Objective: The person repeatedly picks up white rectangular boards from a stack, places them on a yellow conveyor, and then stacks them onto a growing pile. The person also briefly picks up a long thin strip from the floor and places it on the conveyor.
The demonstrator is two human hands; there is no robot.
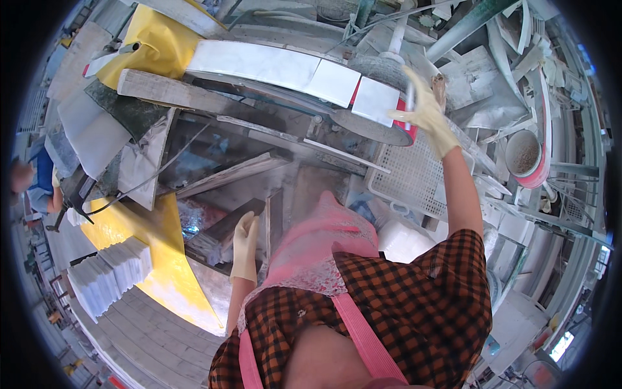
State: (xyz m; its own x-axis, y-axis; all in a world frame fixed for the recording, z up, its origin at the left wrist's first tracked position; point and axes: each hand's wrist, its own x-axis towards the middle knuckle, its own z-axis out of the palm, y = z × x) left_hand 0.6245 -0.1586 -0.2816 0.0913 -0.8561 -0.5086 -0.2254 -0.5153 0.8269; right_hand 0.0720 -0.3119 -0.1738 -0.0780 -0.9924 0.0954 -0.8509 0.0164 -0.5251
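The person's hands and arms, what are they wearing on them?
Both the left hand and the right hand wear thin, pale cream gloves that end just past the wrist. Above the gloves the forearms are bare. Short sleeves of an orange and black checked shirt cover the upper arms, and a pink apron with a white lace edge and pink straps lies over it.

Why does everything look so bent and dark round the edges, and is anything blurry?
Head view: the fisheye lens bends straight edges and leaves black corners. Daylight is bright, and the white tiles glare. The raised right hand looks slightly soft, the left hand sharper.
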